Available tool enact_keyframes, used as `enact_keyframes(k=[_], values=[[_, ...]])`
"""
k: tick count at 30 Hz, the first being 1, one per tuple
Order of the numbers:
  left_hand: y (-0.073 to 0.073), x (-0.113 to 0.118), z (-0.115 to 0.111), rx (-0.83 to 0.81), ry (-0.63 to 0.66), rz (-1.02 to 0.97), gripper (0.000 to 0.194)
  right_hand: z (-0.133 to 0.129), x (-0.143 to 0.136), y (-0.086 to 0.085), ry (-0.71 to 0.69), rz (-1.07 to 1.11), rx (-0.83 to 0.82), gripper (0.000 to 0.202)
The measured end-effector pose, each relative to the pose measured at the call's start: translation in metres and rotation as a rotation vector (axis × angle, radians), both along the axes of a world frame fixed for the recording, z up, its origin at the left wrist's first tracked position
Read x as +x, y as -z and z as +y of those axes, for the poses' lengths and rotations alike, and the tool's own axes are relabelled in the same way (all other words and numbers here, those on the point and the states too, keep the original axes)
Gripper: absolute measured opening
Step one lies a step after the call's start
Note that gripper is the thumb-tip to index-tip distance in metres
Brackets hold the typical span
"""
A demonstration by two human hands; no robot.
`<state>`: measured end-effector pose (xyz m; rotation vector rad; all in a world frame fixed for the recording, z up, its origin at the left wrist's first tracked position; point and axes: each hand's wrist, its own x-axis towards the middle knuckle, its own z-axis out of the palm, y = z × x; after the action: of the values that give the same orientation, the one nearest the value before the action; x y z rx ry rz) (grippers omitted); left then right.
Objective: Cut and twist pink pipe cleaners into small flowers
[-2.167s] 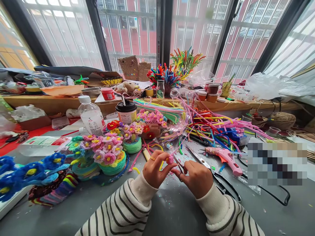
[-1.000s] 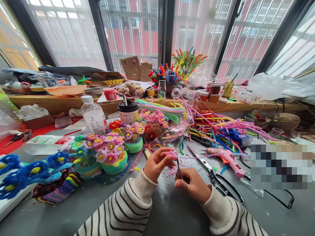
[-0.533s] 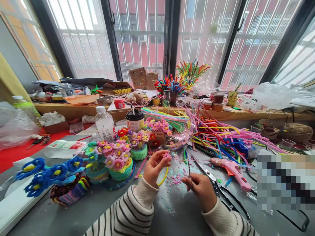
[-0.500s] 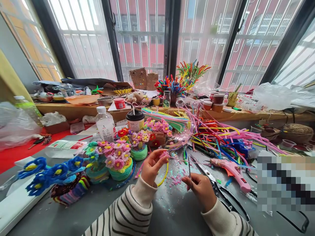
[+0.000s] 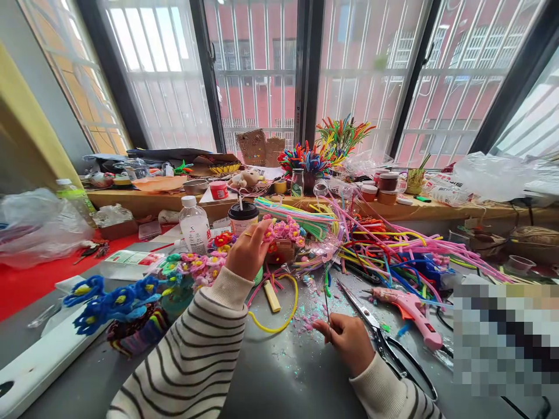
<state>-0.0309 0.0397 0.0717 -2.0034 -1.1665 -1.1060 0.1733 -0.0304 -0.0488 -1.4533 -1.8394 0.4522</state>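
My left hand (image 5: 247,253) is raised at the pile of pink pipe-cleaner flowers (image 5: 286,230) beside the lidded drink cup (image 5: 243,214). Its fingertips are closed together on a pink flower at the pile's left edge, partly hidden by the fingers. Low over the grey table, my right hand (image 5: 349,337) grips a thin dark pointed tool (image 5: 326,305), held upright; its exact kind is unclear. Pink fluff clippings (image 5: 310,320) lie just beyond that hand. Near it are large scissors (image 5: 371,317) and a pink glue gun (image 5: 413,311).
Potted blue flowers (image 5: 111,299) and pink flowers (image 5: 203,265) stand at left, near a water bottle (image 5: 194,227). A yellow pipe cleaner (image 5: 273,330) curves around a small cream block (image 5: 271,297). Loose pipe cleaners (image 5: 406,238) crowd the back right. A cluttered ledge (image 5: 144,201) runs below the window.
My left hand has moved up, away and leftward with the pink piece, from above the clippings to the flower pile. My right hand stays low with its tool. The cream block has come into view.
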Motion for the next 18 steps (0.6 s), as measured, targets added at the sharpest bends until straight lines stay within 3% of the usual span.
enact_keyframes(k=[7, 11, 14, 18], values=[[0.011, 0.014, 0.035, -0.126, -0.02, 0.078, 0.038, 0.0, -0.004, 0.005, 0.0, -0.028, 0.024, 0.057], [0.019, 0.017, 0.048, -0.217, -0.004, 0.02, 0.037, 0.0, -0.005, 0.007, 0.006, -0.041, 0.037, 0.058], [0.015, 0.014, 0.047, -0.199, 0.03, -0.032, 0.033, -0.001, -0.006, 0.006, 0.004, -0.055, 0.047, 0.059], [-0.002, 0.01, 0.045, -0.208, 0.106, 0.004, 0.037, -0.001, -0.006, 0.007, 0.009, -0.084, 0.058, 0.058]])
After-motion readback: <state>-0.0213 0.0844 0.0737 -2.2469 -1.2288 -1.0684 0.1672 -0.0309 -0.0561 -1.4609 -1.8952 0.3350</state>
